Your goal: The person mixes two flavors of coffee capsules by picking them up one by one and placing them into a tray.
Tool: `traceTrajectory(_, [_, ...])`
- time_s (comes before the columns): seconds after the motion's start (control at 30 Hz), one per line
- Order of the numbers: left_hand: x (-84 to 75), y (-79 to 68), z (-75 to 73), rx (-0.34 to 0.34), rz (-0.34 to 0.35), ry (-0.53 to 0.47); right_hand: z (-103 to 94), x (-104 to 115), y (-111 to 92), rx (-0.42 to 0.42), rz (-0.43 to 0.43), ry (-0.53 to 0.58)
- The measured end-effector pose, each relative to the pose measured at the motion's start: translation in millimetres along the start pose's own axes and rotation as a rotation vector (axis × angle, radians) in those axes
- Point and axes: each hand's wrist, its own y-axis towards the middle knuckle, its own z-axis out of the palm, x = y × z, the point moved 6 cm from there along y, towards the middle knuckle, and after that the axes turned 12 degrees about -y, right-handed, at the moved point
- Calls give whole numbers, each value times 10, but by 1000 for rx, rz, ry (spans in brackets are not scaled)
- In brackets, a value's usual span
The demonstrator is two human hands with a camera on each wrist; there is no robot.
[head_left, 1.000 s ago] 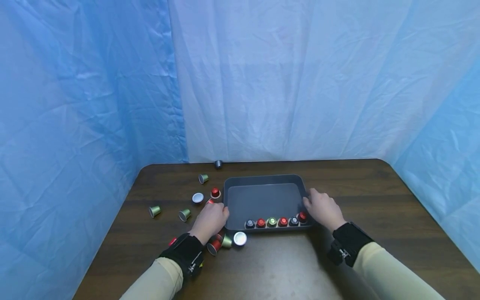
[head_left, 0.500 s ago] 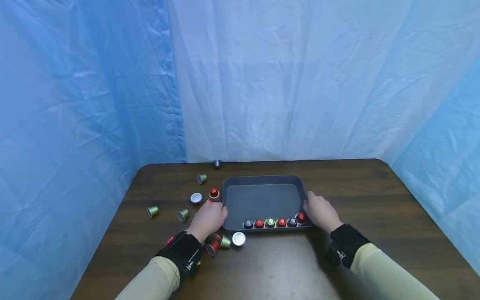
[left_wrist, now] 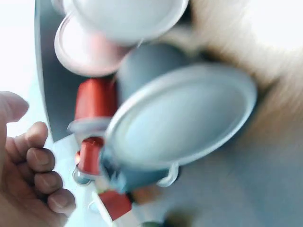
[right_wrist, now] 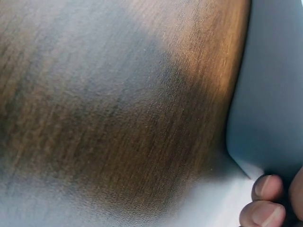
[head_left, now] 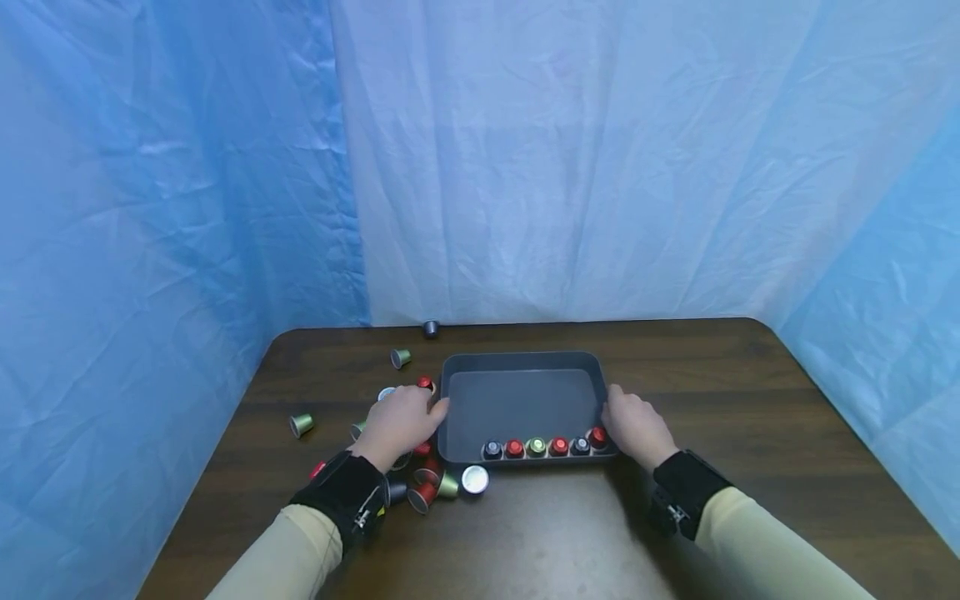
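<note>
Six capsules [head_left: 536, 447] are carried, head view, at the near edge of the tray [head_left: 517, 398], clasped at its right edge by the right hand [head_left: 639, 423]. Left wrist: the left hand [left_wrist: 31, 179], thumb and fingers apart, is seen beside loose capsules [left_wrist: 184, 120]. Right wrist: fingers are curled at the tray.

A gray rectangular tray [head_left: 521, 404] lies flat, six red, green and dark capsules [head_left: 536, 447] lined inside its near edge.

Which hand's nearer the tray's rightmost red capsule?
Right: the right hand is just right of that red capsule; the left hand is at the left side of the tray.
</note>
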Motion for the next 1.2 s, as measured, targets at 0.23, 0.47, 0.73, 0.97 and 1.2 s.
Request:
traceTrajectory(0.23, [-36,191,-246,-141,127,90,12,1,-11,20,11,6])
traceTrajectory(0.47, [13,362,-286,-140,157,157,7,27,-27,8,16,8])
traceTrajectory(0.73, [66,551,-258,-94,139,135,13,29,-54,5,32,1])
traceTrajectory(0.97, [145,720,-214,-65,99,132,22,37,-55,12,35,2])
traceTrajectory(1.2, [297,820,-183,-38,8,107,47,77,-53,6,21,-14])
